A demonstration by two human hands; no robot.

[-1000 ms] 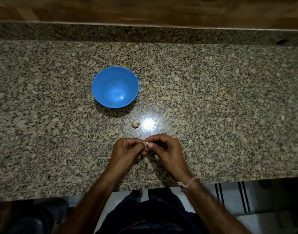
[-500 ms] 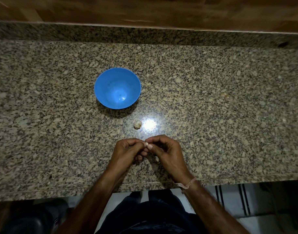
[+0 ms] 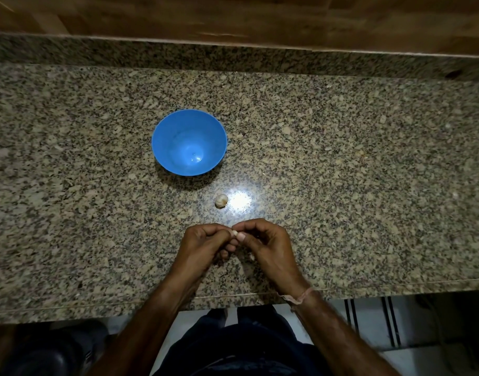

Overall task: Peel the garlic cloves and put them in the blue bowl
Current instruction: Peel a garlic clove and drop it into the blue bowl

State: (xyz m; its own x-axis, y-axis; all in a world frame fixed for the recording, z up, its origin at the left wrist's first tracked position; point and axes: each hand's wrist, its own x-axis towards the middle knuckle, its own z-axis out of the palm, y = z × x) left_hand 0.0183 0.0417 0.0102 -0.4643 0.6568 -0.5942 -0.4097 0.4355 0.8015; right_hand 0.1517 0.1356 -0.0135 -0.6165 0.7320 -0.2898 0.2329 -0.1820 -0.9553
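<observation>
Blue bowl (image 3: 162,143) showed bare bottom; this side of it lay a garlic bulb (image 3: 221,200); left hand (image 3: 203,246) and right hand (image 3: 269,246) fingers pinched a clove (image 3: 235,233).

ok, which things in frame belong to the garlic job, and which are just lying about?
Job: blue bowl, looks empty; garlic clove pinched between left hand and right hand; second garlic piece on the counter, beside the glare.
Just there: wristband on the right wrist.

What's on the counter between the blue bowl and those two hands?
In the head view, one small garlic piece lies on the granite counter, touching neither.
</observation>
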